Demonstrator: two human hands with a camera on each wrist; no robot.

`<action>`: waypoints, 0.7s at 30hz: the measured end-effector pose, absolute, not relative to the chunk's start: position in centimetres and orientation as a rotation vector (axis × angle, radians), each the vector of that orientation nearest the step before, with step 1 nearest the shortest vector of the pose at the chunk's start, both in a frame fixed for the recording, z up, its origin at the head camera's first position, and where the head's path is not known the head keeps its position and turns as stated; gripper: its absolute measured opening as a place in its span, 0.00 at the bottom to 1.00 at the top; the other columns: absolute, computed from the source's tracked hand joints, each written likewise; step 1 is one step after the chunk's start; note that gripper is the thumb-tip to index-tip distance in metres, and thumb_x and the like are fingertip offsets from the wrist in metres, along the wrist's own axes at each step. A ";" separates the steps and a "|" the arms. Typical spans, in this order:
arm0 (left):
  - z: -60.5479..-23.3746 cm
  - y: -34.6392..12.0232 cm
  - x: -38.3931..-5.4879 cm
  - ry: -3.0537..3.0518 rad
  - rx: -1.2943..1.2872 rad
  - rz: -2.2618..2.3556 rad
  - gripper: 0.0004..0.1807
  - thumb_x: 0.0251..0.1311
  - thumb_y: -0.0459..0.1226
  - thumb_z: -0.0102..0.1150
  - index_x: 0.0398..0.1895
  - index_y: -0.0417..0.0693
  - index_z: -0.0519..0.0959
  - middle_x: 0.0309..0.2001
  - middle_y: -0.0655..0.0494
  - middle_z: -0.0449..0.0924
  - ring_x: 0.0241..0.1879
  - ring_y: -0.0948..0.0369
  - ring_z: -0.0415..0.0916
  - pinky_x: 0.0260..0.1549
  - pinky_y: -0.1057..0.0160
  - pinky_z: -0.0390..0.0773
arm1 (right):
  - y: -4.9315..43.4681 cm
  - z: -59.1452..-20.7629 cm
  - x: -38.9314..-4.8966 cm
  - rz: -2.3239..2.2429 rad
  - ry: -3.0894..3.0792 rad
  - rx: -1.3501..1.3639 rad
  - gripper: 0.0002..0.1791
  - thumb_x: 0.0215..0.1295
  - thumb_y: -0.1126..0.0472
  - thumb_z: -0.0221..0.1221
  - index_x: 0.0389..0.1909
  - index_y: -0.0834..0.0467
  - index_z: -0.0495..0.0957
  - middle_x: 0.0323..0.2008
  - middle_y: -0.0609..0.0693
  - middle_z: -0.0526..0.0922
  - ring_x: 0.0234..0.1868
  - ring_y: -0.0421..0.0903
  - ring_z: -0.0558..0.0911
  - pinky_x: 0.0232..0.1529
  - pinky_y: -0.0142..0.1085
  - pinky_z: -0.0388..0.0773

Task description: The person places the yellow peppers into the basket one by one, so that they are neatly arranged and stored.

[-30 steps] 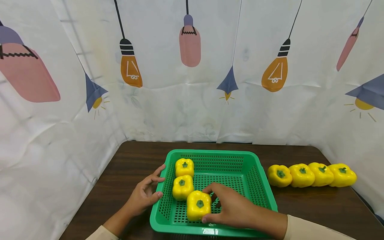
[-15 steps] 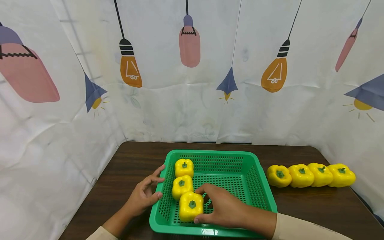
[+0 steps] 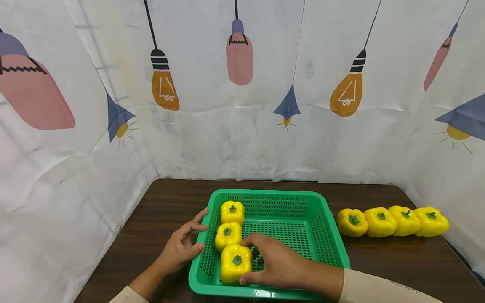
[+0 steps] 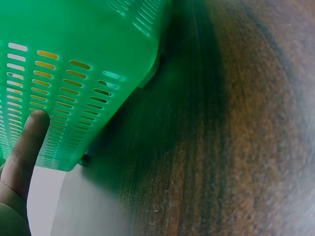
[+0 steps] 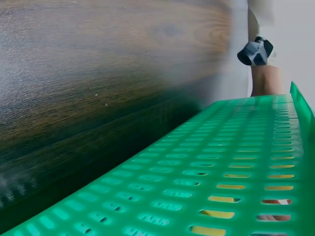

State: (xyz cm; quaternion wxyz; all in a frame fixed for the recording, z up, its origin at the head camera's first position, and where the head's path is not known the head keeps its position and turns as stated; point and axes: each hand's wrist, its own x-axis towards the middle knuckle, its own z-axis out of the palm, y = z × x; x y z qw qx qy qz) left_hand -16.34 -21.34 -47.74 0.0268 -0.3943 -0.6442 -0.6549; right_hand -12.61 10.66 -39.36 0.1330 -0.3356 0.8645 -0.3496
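With thumb and fingers, my right hand (image 3: pixel 278 264) grips a yellow bell pepper (image 3: pixel 231 275) at the near left corner inside a green plastic basket (image 3: pixel 265 192). Two more bell peppers stand behind it along the left wall, a middle one (image 3: pixel 223 242) and a far one (image 3: pixel 227 216), stems up. My left hand (image 3: pixel 177 249) rests against the basket's left side, fingers extended. In the left wrist view a straight finger (image 4: pixel 24 152) touches the slotted wall (image 4: pixel 74 24). The basket wall (image 5: pixel 162 167) hides most of the right hand in the right wrist view.
Several yellow bell peppers (image 3: pixel 380 222) lie in a row on the brown wooden table (image 3: pixel 174 198), right of the basket. Behind the table hangs a white curtain (image 3: pixel 235 139) printed with lamps. A wrist-worn camera (image 5: pixel 256 51) shows in the right wrist view.
My right hand has moved the near bell pepper left and slightly toward me, into line with the others. The middle pepper has shifted slightly left. My left hand has stayed at the basket's side.
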 end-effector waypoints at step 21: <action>-47.9 -21.3 -16.4 -1.983 -1.211 -2.044 0.21 0.62 0.17 0.53 0.59 0.21 0.67 0.77 0.25 0.45 0.79 0.56 0.49 0.71 0.65 0.59 | 8.7 -39.7 -12.8 -0.960 2.519 -1.029 0.36 0.58 0.38 0.72 0.62 0.51 0.72 0.54 0.38 0.77 0.44 0.30 0.78 0.41 0.28 0.79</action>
